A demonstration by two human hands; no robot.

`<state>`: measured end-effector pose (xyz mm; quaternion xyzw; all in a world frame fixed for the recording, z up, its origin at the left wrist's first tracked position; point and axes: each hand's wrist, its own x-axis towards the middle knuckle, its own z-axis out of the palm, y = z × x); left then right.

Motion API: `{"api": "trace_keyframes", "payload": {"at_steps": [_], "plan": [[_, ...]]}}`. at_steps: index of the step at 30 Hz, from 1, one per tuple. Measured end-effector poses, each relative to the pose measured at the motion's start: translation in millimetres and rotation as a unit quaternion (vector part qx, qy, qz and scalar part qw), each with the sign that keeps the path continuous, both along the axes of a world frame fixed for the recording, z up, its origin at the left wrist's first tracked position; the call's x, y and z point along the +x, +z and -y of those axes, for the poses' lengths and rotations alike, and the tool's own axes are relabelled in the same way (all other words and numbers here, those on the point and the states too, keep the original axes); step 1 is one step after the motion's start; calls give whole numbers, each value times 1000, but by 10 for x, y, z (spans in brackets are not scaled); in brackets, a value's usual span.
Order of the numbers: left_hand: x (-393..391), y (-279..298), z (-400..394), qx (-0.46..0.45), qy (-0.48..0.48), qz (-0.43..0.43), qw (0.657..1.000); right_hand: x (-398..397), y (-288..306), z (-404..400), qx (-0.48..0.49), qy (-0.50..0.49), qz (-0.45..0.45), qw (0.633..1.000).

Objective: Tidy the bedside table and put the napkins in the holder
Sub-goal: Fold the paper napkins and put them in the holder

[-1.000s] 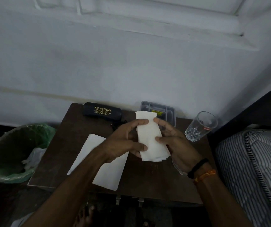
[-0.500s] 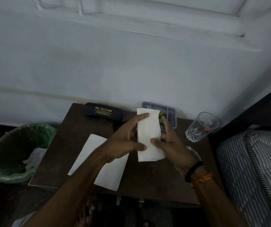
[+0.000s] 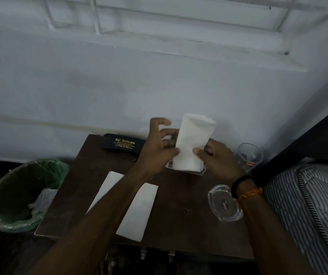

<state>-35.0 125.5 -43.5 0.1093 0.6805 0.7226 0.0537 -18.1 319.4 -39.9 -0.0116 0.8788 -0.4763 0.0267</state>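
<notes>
A folded white napkin point(image 3: 192, 143) stands upright, its lower end down in the grey holder point(image 3: 198, 172) at the back of the dark wooden bedside table point(image 3: 179, 225). My left hand point(image 3: 157, 149) pinches the napkin's left edge with thumb in front and curled fingers behind; the index finger is raised free. My right hand point(image 3: 217, 157) holds its lower right side, thumb on the front face. Most of the holder is hidden behind the napkin and hands. A second napkin point(image 3: 138, 211) lies flat on the table under my left forearm.
A black glasses case point(image 3: 123, 144) lies at the table's back left. A drinking glass point(image 3: 249, 157) stands at the back right, a glass ashtray point(image 3: 224, 203) nearer me. A green-lined bin point(image 3: 18, 195) sits left of the table, a striped mattress point(image 3: 310, 205) right.
Both hands have carried the folded napkin away from me to the holder and stood it upright there. The ashtray has come into view as my right hand moved off it.
</notes>
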Motion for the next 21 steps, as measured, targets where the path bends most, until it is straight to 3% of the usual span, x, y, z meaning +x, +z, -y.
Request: {"api": "trace_keyframes", "payload": {"at_steps": [7, 15, 21], "plan": [[-555, 216, -281, -85, -21, -110, 990, -407, 191, -3, 80, -64, -89, 991], [-931, -23, -458, -61, -13, -73, 995, -623, 15, -118, 104, -87, -67, 988], [-1030, -37, -470, -137, 1, -73, 988, -621, -145, -105, 105, -146, -109, 978]]}}
